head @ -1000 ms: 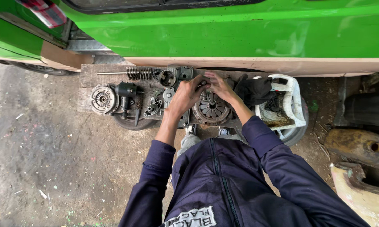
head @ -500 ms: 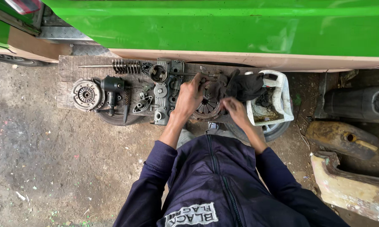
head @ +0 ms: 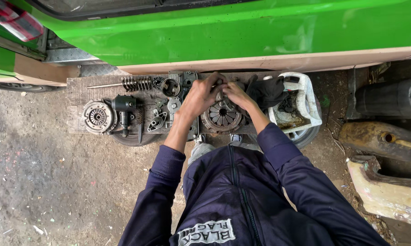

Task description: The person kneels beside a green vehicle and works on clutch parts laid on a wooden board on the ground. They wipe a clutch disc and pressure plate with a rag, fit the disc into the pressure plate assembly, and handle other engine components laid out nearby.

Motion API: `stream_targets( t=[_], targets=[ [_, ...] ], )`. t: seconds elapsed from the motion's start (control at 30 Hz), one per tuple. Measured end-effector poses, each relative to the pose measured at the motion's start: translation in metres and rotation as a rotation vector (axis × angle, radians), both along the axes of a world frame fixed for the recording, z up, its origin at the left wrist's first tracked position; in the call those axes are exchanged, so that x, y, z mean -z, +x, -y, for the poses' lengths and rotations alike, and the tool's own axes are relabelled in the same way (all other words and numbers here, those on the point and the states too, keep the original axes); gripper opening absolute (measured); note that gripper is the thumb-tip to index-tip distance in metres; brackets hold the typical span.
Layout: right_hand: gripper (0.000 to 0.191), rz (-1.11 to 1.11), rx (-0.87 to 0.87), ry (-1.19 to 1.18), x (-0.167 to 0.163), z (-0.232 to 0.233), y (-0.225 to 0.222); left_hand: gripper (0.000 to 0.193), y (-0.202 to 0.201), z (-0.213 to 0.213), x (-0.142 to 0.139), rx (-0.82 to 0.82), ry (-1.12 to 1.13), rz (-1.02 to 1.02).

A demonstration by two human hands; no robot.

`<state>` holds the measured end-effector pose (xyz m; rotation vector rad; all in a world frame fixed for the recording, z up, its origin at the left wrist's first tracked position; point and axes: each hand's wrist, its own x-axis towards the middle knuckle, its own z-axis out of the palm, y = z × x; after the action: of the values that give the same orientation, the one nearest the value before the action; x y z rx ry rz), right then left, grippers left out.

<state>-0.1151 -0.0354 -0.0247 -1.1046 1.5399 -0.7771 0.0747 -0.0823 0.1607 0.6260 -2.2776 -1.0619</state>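
Working over the round grey metal clutch pressure plate (head: 222,116), the left hand (head: 201,94) and the right hand (head: 234,94) meet at its twelve o'clock edge, fingers curled together around something small that cannot be made out. The plate lies flat on the weathered wooden board worktop (head: 77,93), beside the green vehicle body (head: 242,32). At nine o'clock from it sit a similar round clutch disc (head: 97,117) and a coiled steel spring (head: 137,83); at three o'clock, a dirty white plastic container (head: 305,100). Judging by the grip, a small part is being fitted or freed; the next move needs steady, fine finger pressure.
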Motion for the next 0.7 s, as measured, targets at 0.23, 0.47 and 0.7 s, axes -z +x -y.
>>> stream_targets(
  t=[0.23,0.47,0.7],
  targets=[
    [0.052,0.055,0.170,0.139,-0.015,-0.101,-0.013,0.013,-0.006,0.006,0.021,-0.279,0.234,0.038],
    [0.053,0.043,0.157,0.026,0.016,-0.119,-0.028,0.013,-0.009,0.000,0.012,-0.211,-0.006,-0.029],
    [0.053,0.048,0.089,-0.290,-0.023,-0.038,0.007,0.016,0.002,0.021,-0.012,-0.147,0.030,0.025]
  ],
)
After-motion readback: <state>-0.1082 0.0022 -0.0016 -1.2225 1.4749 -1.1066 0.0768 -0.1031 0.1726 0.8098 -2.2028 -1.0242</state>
